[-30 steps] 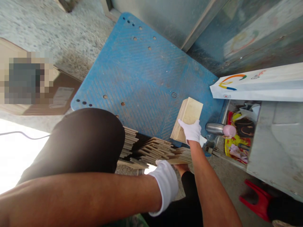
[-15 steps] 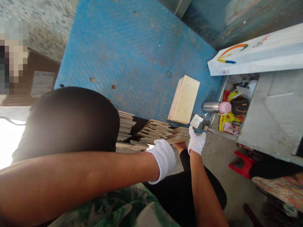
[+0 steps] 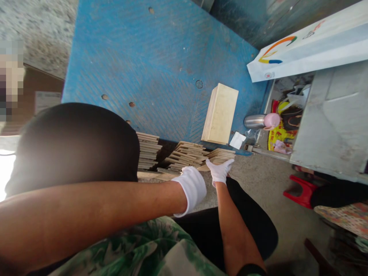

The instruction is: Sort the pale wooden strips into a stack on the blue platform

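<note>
My left hand [image 3: 192, 189], in a white glove, bends down beside the middle stack of thin wooden boards [image 3: 188, 153]. Its fingers are hidden behind the glove's back and cuff. My right hand [image 3: 220, 171], gloved in white too, is at the near end of the right stack of boards [image 3: 221, 155]. Thumb and fingers there are spread apart, and no held thing shows between them. Another stack of boards [image 3: 148, 149] stands to the left, partly behind my dark-clad knee [image 3: 77, 142]. On the blue surface lies a neat pile of pale boards [image 3: 222, 113].
The blue ribbed surface [image 3: 129, 57] has several holes. At its right are a white paper piece [image 3: 237, 140], a steel flask [image 3: 254, 121], a white bag [image 3: 304, 50] and an open drawer [image 3: 283, 155] with packets. A red stool [image 3: 301, 191] stands beside another person's patterned clothing [image 3: 345, 218].
My right hand has moved left, from beside the white paper to the right stack of boards. My left hand has shifted only slightly. The whole view has moved a little.
</note>
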`<state>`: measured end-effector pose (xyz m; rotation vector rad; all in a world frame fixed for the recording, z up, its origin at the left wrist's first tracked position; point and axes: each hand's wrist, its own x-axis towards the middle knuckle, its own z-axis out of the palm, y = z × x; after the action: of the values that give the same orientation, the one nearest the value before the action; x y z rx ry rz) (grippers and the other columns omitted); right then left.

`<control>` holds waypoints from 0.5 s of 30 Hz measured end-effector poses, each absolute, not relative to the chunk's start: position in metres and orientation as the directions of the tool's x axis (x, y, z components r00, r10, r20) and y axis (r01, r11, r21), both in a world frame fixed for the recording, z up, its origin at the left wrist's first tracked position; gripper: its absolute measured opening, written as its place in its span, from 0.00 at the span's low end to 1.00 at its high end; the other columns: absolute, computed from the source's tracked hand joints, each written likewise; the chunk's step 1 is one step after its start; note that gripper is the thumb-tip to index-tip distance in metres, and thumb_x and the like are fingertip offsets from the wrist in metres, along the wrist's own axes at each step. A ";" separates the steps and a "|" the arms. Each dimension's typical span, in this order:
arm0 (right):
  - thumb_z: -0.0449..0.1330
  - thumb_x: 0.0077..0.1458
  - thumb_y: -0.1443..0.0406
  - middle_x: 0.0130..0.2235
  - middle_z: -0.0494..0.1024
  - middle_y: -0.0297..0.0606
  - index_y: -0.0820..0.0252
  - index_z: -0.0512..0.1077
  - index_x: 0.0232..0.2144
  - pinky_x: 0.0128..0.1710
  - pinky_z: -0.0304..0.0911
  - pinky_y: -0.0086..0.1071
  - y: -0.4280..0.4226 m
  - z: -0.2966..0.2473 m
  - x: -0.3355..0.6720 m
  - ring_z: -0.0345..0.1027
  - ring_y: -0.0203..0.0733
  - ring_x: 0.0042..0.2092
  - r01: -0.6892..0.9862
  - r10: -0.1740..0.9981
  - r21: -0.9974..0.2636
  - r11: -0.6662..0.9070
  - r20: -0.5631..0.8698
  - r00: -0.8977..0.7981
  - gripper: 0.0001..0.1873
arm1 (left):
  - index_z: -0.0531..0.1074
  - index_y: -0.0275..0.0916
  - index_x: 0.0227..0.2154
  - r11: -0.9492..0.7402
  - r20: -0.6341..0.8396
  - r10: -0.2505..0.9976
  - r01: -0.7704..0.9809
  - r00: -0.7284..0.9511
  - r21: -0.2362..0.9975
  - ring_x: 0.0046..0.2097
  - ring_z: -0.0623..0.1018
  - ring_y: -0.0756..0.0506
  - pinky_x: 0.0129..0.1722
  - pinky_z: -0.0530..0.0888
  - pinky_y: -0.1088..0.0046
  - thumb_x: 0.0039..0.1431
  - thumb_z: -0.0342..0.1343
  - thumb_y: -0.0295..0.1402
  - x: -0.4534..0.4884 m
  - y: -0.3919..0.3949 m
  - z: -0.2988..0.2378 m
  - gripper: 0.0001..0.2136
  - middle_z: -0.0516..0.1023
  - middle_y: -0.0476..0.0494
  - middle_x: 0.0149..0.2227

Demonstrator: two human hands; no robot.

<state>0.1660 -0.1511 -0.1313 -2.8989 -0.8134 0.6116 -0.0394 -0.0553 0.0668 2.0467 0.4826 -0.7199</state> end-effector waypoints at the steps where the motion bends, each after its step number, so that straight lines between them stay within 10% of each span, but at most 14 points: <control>1: 0.70 0.31 0.49 0.64 0.46 0.64 0.72 0.29 0.67 0.61 0.52 0.45 -0.152 -0.135 0.166 0.48 0.61 0.64 0.492 0.519 -0.169 -0.854 -0.339 0.785 0.75 | 0.78 0.23 0.40 -0.529 -0.656 0.048 0.576 0.753 0.623 0.43 0.79 0.30 0.37 0.72 0.59 0.56 0.52 0.19 -0.039 -0.054 0.067 0.13 0.78 0.22 0.45; 15: 0.69 0.34 0.50 0.58 0.57 0.61 0.68 0.43 0.66 0.58 0.56 0.47 -0.143 -0.110 0.163 0.55 0.61 0.60 0.522 0.547 -0.165 -0.837 -0.276 0.790 0.65 | 0.78 0.24 0.37 -0.507 -0.684 0.039 0.604 0.729 0.615 0.40 0.79 0.32 0.36 0.71 0.59 0.53 0.53 0.18 -0.031 -0.053 0.061 0.11 0.79 0.22 0.40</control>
<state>0.1634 -0.1435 -0.1095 -2.8966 -0.8667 0.4841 -0.0306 -0.0531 0.0615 2.0002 0.4890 -0.7660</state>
